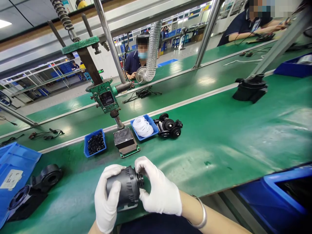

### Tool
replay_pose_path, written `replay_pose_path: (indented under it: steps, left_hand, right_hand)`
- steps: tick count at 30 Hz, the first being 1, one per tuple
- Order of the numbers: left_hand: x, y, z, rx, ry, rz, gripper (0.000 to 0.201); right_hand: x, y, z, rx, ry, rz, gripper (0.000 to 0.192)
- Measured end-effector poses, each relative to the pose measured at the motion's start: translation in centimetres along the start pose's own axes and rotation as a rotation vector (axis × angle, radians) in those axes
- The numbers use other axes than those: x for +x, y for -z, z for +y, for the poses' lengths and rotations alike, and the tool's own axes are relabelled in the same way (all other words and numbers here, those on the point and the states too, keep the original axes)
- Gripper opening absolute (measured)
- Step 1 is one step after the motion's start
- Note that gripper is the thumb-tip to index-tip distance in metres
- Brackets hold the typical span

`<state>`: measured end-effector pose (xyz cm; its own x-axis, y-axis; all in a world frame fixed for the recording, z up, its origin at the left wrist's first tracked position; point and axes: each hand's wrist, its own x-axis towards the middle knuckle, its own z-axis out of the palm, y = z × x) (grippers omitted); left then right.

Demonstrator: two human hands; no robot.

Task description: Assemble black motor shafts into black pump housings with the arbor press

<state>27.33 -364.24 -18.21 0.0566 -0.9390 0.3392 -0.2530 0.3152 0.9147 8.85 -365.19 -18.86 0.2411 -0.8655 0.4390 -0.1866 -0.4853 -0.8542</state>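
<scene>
A black cylindrical housing point(126, 187) with a ribbed collar and a flat slotted foot lies on its side near the table's front edge. My left hand point(106, 198), in a white glove, is wrapped round its left end. My right hand point(162, 190), also gloved, curves its fingers and thumb about the ringed black neck point(139, 180) at the right end. Whether that neck is a separate part cannot be made out. Beyond the hands stands a green hand press point(106, 97), its metal block point(123, 138) resting on a small base plate.
Small black parts fill one blue tray point(85, 148), white rings point(143, 126) another. Black wheel-like parts point(169, 125) lie beside it. At left are black housings point(46, 178) and a blue bin point(24, 156); another black housing point(251, 88) sits far right. Co-workers sit across the line.
</scene>
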Motion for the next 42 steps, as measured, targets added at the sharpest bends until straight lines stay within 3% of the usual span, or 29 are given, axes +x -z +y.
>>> replay_pose_path:
  steps: [11,16,19,21,25,27,29,33,34,36,39,40,42]
  left_hand:
    - [-0.5,0.2,-0.6,-0.068,-0.091,-0.056,0.021]
    - [-0.1,0.1,-0.7,-0.102,-0.063,-0.077,0.018]
    - [0.3,-0.3,-1.3,-0.174,0.016,-0.062,0.018]
    - [0.5,-1.1,-1.8,-0.282,0.160,-0.047,0.023]
    - [1.0,-3.9,-2.8,-0.414,0.457,-0.081,0.041]
    - [1.4,-5.4,-3.4,-0.368,0.445,-0.089,0.038]
    - [1.9,-6.3,-4.0,-0.319,0.407,-0.067,0.033]
    - [2.3,-5.5,-5.4,-0.320,0.420,-0.041,0.035]
    - [2.1,-4.9,-5.6,-0.347,0.427,-0.080,0.039]
    - [1.5,-3.4,-5.9,-0.415,0.394,-0.271,0.056]
    - [0.5,-1.8,-5.9,-0.341,0.236,-0.619,0.116]
    - [0.2,-1.7,-5.8,-0.255,0.199,-0.660,0.133]
    - [0.0,-1.9,-5.7,-0.091,0.169,-0.654,0.142]
  right_hand:
    - [-0.6,-0.4,-0.2,-0.194,0.188,0.019,0.049]
    - [-0.3,-0.4,0.2,-0.280,0.273,0.034,0.046]
    - [0.5,0.1,-0.4,-0.327,0.239,-0.051,0.042]
    - [1.1,0.2,-1.0,-0.344,0.201,-0.078,0.039]
    - [1.4,-0.2,-1.2,-0.332,0.178,0.089,0.057]
    - [1.0,-0.7,0.0,-0.282,0.154,0.102,0.063]
    - [0.4,-0.9,1.5,-0.225,0.070,0.073,0.055]
    - [-0.7,-0.4,3.5,-0.171,-0.134,0.003,0.058]
    - [-0.8,-0.1,3.7,-0.143,-0.160,-0.040,0.063]
    - [-0.9,0.5,3.7,-0.083,-0.201,-0.117,0.069]
    - [-0.9,1.2,4.0,-0.014,-0.269,-0.177,0.070]
    - [-0.8,1.3,4.2,0.005,-0.291,-0.189,0.070]
    - [-0.7,1.6,4.6,0.033,-0.320,-0.214,0.071]
